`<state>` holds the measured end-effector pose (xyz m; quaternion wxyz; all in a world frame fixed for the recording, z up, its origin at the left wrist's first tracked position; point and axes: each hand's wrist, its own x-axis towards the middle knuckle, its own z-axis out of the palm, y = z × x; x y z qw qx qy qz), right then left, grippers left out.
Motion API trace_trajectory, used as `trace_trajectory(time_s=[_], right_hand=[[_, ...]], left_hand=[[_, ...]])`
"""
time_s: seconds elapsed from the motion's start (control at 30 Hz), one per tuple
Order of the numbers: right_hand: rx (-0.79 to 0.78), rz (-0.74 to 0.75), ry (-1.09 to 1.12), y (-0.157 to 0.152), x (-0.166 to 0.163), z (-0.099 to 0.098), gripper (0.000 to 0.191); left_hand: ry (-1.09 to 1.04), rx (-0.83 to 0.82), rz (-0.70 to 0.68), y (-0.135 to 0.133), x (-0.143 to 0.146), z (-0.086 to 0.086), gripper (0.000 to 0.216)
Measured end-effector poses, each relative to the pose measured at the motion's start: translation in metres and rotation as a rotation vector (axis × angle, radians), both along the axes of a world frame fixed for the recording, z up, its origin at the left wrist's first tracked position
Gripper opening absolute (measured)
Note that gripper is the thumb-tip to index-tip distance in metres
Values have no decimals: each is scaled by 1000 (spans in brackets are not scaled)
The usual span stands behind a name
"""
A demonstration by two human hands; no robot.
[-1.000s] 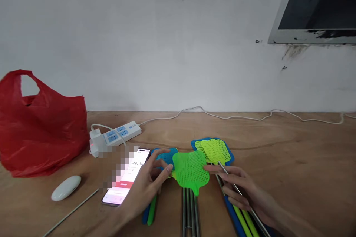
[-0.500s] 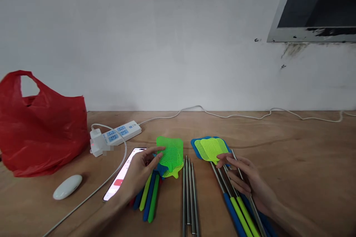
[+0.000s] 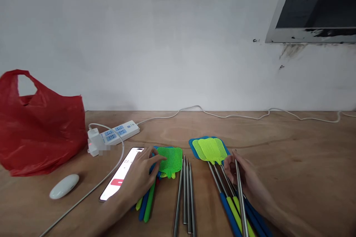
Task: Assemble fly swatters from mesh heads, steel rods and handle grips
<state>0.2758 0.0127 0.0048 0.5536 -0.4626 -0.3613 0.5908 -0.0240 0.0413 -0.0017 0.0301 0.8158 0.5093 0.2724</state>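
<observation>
Several green, yellow and blue perforated fly swatter heads (image 3: pixel 172 158) lie stacked near the middle of the table. My left hand (image 3: pixel 144 170) rests over their left edge, thumb and index finger apart, the index fingertip on the top green head. Coloured handles (image 3: pixel 149 204) stick out below that hand. My right hand (image 3: pixel 249 181) is closed round a slim metal rod (image 3: pixel 240 198) that slants toward me. Beneath it lie assembled fly swatters (image 3: pixel 210 150) with yellow and blue heads, metal shafts and coloured handles. Between the hands several loose metal rods (image 3: pixel 188 196) lie side by side.
A phone (image 3: pixel 119 179) with a lit screen lies partly under my left forearm. A white power strip (image 3: pixel 122 132) with a plugged charger and cable, a white rounded object (image 3: pixel 64 186) and a red plastic bag (image 3: pixel 41 129) are on the left. A wall stands behind.
The top green head has come down from a raised position onto the stack, and my left fingers have spread. The rod in my right hand has swung leftward at its near end.
</observation>
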Motion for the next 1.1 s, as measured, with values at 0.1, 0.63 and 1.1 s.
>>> trace_trajectory(time_s=[0.1,0.63,1.1], right_hand=[[-41,11,34,1,0,-3,52],[88,182,130,-11,-13,-3,31],[80,46,-142,-2,-15,-15,34]], left_hand=[[46,83,-82,-3,1,-1,32],[-98,-229,-409,-35,22,14,17],[49,-159,-362,-33,22,5,28]])
